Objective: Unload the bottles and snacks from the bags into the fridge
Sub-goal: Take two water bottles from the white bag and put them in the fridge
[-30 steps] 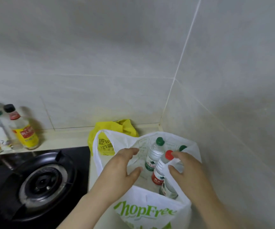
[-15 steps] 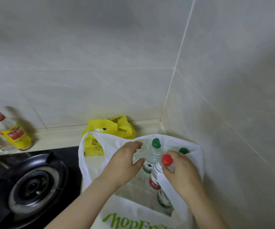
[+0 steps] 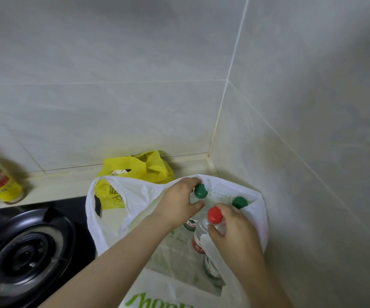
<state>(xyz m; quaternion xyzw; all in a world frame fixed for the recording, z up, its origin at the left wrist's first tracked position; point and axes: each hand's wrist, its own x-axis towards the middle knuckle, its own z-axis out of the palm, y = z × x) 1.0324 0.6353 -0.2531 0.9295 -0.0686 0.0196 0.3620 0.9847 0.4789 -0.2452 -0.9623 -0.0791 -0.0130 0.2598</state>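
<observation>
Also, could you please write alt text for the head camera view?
A person's left hand grips a green-capped bottle and the right hand a red-capped bottle inside an open white plastic bag in a tiled counter corner. A yellow bag sits behind it, a gas burner to its left.

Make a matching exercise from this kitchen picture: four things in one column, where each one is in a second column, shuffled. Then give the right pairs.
Things
1. red-capped bottle
2. stove-side green-capped bottle
3. yellow bag
4. yellow-labelled bottle

Places
A. against the wall, behind the white bag
B. gripped by the right hand
C. on the counter by the wall, beyond the gas burner
D. gripped by the left hand

Pairs: 1-B, 2-D, 3-A, 4-C
</observation>
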